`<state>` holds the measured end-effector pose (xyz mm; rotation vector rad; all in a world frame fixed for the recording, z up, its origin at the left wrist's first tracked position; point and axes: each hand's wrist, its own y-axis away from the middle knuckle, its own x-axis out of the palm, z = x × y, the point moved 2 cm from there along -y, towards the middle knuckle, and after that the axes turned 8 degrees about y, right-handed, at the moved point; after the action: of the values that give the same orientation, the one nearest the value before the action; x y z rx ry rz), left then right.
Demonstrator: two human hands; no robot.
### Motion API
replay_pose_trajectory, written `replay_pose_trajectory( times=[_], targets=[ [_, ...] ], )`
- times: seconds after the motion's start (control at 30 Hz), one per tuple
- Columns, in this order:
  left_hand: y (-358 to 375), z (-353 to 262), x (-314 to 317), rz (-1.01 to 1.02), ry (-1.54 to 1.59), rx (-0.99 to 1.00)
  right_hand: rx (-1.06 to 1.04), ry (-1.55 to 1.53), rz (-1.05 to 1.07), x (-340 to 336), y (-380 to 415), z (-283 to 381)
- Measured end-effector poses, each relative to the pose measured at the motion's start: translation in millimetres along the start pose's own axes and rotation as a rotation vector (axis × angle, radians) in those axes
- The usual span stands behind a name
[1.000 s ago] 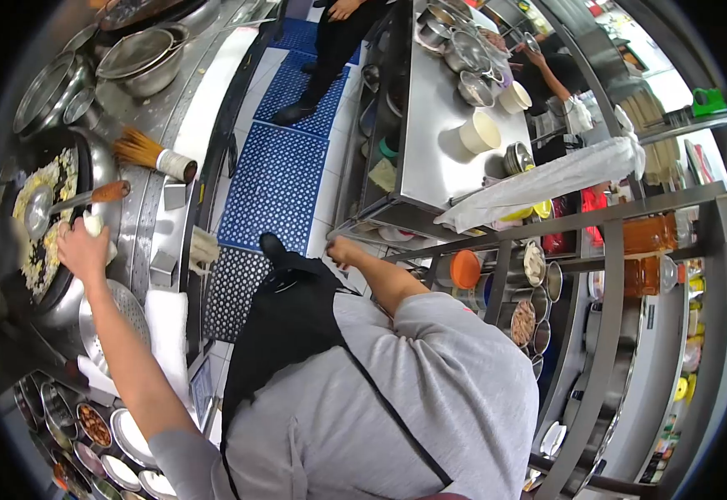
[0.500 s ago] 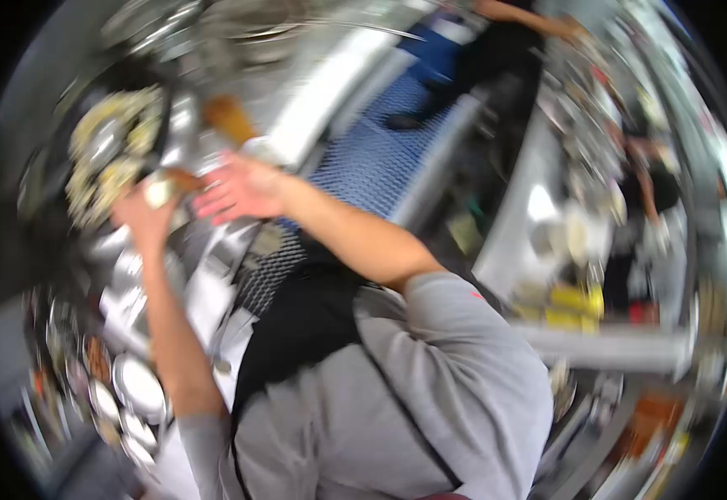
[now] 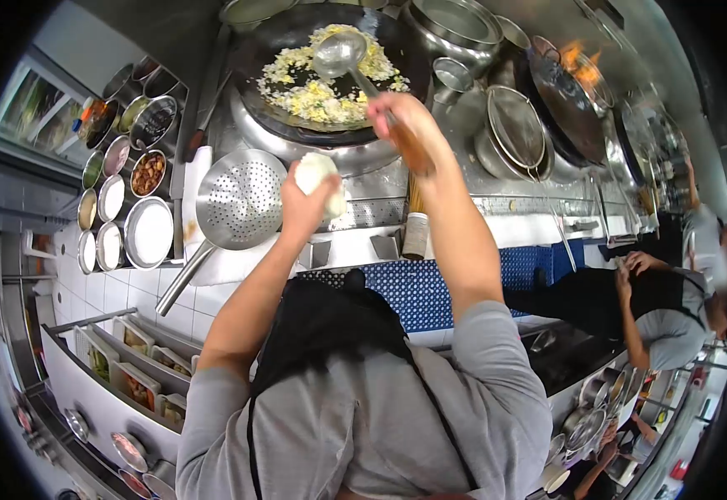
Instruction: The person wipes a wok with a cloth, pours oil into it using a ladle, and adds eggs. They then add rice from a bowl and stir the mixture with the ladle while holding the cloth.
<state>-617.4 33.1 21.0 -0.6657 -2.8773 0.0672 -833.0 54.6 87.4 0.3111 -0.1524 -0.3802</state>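
Note:
My right hand (image 3: 401, 121) is closed round the wooden handle of a metal ladle (image 3: 340, 54). The ladle's bowl rests among the fried rice with egg (image 3: 297, 83) in a large black wok (image 3: 255, 58). Just in front of the wok's near rim, my left hand (image 3: 303, 204) grips a folded white cloth (image 3: 317, 173). Close to its left lies a perforated metal strainer (image 3: 238, 198), its long handle pointing toward me.
Metal tubs of ingredients (image 3: 148, 173) stand at left. Flames (image 3: 580, 65) rise by another wok (image 3: 559, 96) at right, past a pot with a mesh sieve (image 3: 516, 129). A co-worker (image 3: 659, 304) stands at right, and a drawer with food containers (image 3: 134, 379) is at lower left.
The view has swung round to face the wok and sharpened. My right hand, earlier spread and empty, now grasps the ladle handle. The left still has the white cloth.

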Motion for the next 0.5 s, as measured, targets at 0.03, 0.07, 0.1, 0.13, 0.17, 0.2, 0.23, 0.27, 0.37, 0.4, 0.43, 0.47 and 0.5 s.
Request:
replay_pose_trajectory(
  times=[0.03,0.07,0.1,0.13,0.17,0.2,0.23,0.27,0.37,0.4,0.43,0.47,0.5],
  targets=[
    [-2,5,-1,-0.111,0.251,-0.24,0.005,0.385,-0.001,-10,-1,-9],
    [-16,3,1,-0.189,0.336,-0.327,-0.027,0.371,-0.031,0,34,-9],
    [-30,-1,-1,-0.12,0.395,-0.437,-0.033,0.388,-0.149,0,45,-35],
    [-42,-2,-3,-0.046,0.451,-0.552,-0.107,0.582,-0.177,-8,45,-73],
    [-60,9,-1,-0.042,0.414,-0.625,-0.192,0.919,-0.259,-13,50,-89],
    [-70,19,1,-0.019,0.454,-0.687,-0.246,1.198,-0.358,-2,70,-78],
    [-81,27,4,0.006,0.494,-0.744,-0.251,1.174,-0.373,3,85,-75],
    [-87,29,5,0.028,0.53,-0.805,-0.254,1.148,-0.385,8,98,-72],
    [-117,37,15,-0.075,0.586,-0.821,-0.361,1.143,-0.321,20,143,-55],
    [-116,49,18,-0.099,0.612,-0.83,-0.16,1.023,-0.226,30,159,-33],
    [-103,33,21,-0.267,0.552,-0.813,-0.103,0.964,-0.164,36,175,-14],
    [-86,23,19,-0.253,0.59,-0.812,-0.045,0.91,-0.096,39,191,5],
    [-74,9,16,-0.236,0.636,-0.794,0.03,1.004,-0.009,41,218,30]
  ],
)
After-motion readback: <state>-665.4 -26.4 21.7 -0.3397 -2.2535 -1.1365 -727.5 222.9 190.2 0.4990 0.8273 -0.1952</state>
